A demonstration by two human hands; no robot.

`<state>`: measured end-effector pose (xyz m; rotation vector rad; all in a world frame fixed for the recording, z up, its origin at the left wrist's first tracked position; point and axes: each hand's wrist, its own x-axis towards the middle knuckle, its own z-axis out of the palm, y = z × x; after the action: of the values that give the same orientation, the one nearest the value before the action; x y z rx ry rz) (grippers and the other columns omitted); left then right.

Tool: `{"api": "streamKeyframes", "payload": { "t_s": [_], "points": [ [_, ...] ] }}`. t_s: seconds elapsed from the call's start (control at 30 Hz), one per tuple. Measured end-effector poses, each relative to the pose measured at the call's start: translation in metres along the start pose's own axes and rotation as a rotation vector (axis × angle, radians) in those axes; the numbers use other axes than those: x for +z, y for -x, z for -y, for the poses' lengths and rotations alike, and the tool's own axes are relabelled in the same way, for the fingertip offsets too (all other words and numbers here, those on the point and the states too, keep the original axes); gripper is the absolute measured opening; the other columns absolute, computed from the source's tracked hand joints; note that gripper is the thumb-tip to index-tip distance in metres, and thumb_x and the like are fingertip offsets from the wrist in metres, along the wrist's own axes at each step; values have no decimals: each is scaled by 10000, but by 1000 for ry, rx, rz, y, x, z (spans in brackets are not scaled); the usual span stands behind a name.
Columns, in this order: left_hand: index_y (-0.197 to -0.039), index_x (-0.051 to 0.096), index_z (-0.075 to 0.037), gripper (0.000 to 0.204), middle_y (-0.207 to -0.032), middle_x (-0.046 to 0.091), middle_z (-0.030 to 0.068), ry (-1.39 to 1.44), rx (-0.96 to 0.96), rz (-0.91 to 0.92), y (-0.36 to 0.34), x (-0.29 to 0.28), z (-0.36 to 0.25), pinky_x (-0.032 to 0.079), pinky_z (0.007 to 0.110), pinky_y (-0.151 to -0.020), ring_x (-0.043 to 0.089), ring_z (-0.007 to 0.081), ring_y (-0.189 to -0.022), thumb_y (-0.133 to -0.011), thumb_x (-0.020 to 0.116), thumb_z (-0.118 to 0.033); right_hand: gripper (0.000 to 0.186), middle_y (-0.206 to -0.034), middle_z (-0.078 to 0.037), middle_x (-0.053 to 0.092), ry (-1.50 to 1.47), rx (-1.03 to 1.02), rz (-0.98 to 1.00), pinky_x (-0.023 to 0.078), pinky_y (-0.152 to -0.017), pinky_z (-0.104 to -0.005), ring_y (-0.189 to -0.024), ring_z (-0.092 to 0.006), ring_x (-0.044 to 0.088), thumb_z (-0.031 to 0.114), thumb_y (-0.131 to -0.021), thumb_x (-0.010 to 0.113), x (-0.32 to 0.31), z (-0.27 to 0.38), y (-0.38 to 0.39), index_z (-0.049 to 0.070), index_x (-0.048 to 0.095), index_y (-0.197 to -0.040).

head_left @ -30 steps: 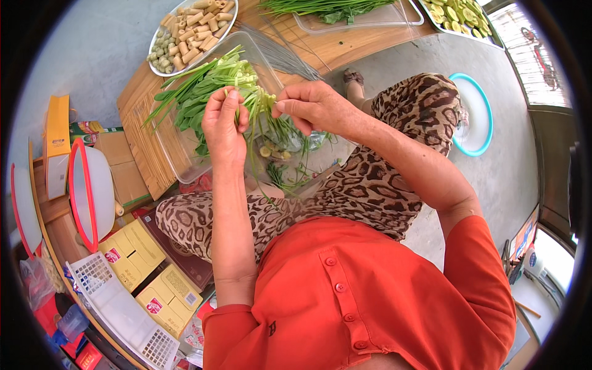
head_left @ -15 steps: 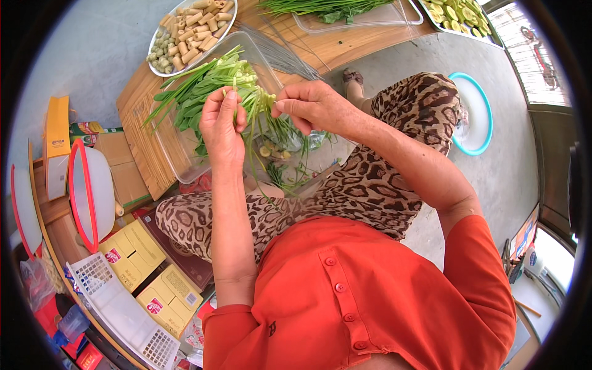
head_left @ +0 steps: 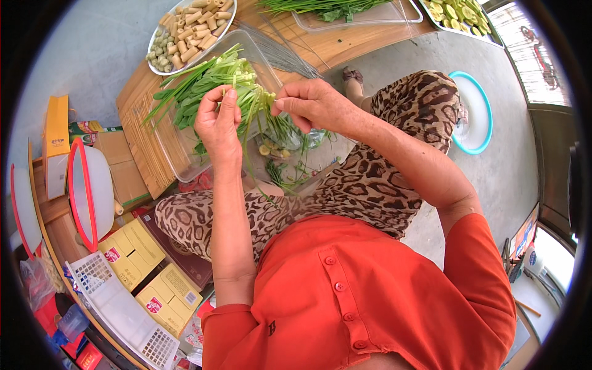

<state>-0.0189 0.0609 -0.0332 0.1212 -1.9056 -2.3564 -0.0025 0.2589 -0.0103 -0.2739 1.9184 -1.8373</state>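
My left hand (head_left: pixel 219 126) is closed, its thumb and fingertips pinching a thin green vegetable stem (head_left: pixel 234 81). To its right, my right hand (head_left: pixel 313 106) has thumb and forefinger pressed together; what sits between them is too small to make out. Both hands are raised in front of a pile of leafy greens (head_left: pixel 191 102) with pale cut stem ends, which lies in a clear plastic tray (head_left: pixel 176 161). Loose green strands hang below the hands. Behind them, a bundle of thin metal skewers (head_left: pixel 280 57) rests on the wooden table (head_left: pixel 320 43).
A white plate (head_left: pixel 151 42) holds tan cut rolls and grey-green balls. Another clear tray (head_left: pixel 364 20) carries long greens, and sliced vegetables (head_left: pixel 459 17) fill a tray at the far right. A blue-rimmed basin (head_left: pixel 473 117) stands on the floor. Yellow boxes (head_left: pixel 132 253) sit at the left.
My left hand has shifted slightly left, with its fingers drawn a little more tightly together. My right hand has stayed almost in place, still pinched.
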Motion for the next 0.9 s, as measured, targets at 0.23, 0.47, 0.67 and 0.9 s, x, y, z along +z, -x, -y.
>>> {"api": "streamKeyframes", "payload": {
  "t_s": [0.23, 0.47, 0.67, 0.9],
  "points": [
    [-991, 641, -3, 143, -758, 568, -19, -54, 73, 12, 0, -2, 2, 338, 181, -516, 444, 39, -592, -880, 671, -87, 217, -502, 9, 524, 10, 7, -2, 353, -461, -246, -452, -54, 463, 167, -957, 507, 0, 1, 0, 14, 642, -882],
    [-955, 669, -17, 99, -793, 587, -19, -142, 28, 75, 6, 0, 5, 368, 180, -545, 473, 31, -628, -870, 676, -67, 217, -509, 8, 522, -6, 24, -9, 347, -455, -248, -452, -57, 453, 167, -955, 510, -1, 1, -1, 10, 640, -882],
    [-977, 693, -1, 125, -838, 586, -24, -329, 218, 125, 5, -2, 17, 409, 187, -615, 504, 46, -703, -861, 676, -43, 212, -513, 6, 520, 13, 25, -27, 342, -456, -249, -451, -59, 436, 166, -951, 519, -1, -1, -2, 9, 645, -884],
    [-1074, 683, 6, 208, -830, 557, -17, -186, -40, 19, 2, -7, 4, 344, 200, -575, 419, 45, -655, -903, 636, -103, 206, -515, 3, 527, 30, 28, -40, 347, -462, -248, -456, -60, 448, 162, -945, 529, -1, 2, -1, 7, 651, -882]
  ]
}}
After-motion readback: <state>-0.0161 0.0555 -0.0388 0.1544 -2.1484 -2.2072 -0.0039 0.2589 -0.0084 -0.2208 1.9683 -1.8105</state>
